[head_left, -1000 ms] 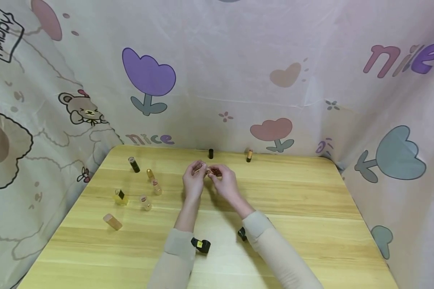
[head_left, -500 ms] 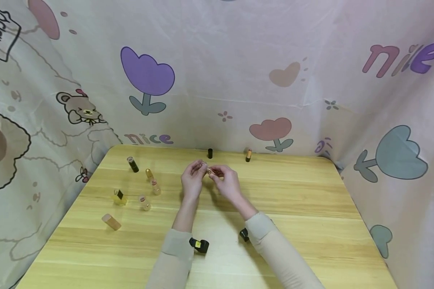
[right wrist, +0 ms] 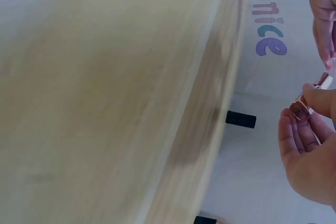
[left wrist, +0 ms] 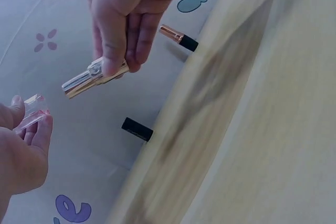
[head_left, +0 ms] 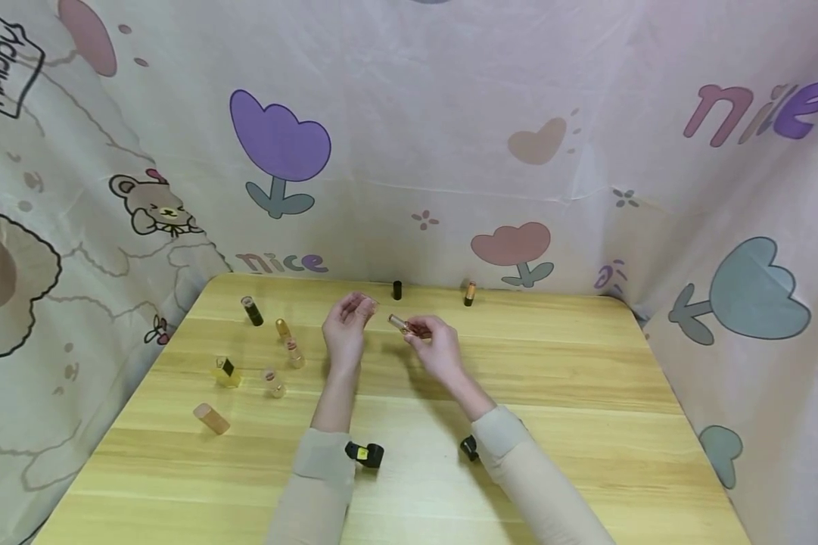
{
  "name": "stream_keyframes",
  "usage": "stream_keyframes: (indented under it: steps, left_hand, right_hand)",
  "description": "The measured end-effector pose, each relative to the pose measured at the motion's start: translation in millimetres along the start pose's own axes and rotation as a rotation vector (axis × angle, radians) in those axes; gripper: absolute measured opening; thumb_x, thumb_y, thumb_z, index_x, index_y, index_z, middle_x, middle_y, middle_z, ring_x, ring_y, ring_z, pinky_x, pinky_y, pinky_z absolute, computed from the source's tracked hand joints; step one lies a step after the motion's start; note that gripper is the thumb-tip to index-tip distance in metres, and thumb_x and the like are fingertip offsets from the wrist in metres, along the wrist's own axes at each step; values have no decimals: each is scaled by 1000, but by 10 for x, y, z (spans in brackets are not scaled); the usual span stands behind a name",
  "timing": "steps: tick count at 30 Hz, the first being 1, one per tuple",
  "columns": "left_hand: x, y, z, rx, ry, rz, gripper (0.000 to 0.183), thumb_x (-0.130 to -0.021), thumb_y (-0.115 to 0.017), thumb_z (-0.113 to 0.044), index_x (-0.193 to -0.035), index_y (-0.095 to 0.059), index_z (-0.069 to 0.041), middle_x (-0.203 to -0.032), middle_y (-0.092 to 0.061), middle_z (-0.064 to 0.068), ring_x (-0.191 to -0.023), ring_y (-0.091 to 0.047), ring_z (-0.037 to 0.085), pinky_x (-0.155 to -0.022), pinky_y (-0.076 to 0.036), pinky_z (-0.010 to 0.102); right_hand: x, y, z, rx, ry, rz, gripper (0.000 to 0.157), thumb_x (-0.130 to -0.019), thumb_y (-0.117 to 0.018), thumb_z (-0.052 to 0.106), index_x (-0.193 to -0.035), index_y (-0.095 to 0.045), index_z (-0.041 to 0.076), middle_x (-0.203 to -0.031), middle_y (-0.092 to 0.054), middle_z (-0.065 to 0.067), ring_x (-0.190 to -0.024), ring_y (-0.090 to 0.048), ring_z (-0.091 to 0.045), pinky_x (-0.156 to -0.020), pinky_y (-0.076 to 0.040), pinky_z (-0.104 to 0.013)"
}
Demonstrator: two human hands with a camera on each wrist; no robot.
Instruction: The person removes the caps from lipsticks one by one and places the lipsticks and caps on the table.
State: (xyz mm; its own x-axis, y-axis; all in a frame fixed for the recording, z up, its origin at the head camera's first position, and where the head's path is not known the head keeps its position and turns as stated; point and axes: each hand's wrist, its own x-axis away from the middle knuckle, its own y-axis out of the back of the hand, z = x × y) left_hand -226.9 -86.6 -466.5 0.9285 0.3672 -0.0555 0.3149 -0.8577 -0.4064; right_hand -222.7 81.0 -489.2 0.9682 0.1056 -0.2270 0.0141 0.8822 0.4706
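Note:
My left hand (head_left: 344, 329) pinches a clear lipstick cap (left wrist: 34, 113) between thumb and fingers. In my right hand (head_left: 439, 350) is a lipstick (left wrist: 84, 81) with a shiny gold and silver tube, gripped at its base with the upper end pointing toward the left hand. Cap and lipstick are apart, both held above the far part of the table. Beyond the hands a small black cap (head_left: 398, 290) stands near the back edge. To its right stands a gold-and-black lipstick (head_left: 470, 294).
On the left of the wooden table (head_left: 572, 454) stand several cosmetics: a black tube (head_left: 252, 311), a gold tube (head_left: 283, 328), two clear-bodied tubes, a yellow item with a dark top (head_left: 227, 372) and a tan tube (head_left: 212, 418). A printed curtain (head_left: 409, 136) hangs behind.
The hands were together around the lipstick; now they have parted. The clear cap has come off and moved left with the left hand, while the right hand moved slightly right with the lipstick.

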Motion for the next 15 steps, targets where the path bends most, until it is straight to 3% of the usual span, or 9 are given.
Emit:
stream_keyframes:
  steps: [6,15]
  left_hand:
    - [-59,1,24,-99,-30,23,41,-93,-75,-1,-130,-60,9,-116,-66,17,-100,-66,15,-94,-59,24]
    - [-254,-86,138,-305,-77,149,38,-91,-80,-4,-124,-65,6,-115,-69,19,-101,-67,20,-90,-59,20]
  right_hand:
    - [17,65,-59,-82,19,-20,29,-91,-78,4,-119,-71,2,-111,-73,-11,-99,-71,-24,-92,-61,-31]
    - [-69,243,-219,-182,27,-85,30,-89,-78,-4,-117,-68,-6,-110,-73,-19,-100,-72,-31,-92,-61,-27]
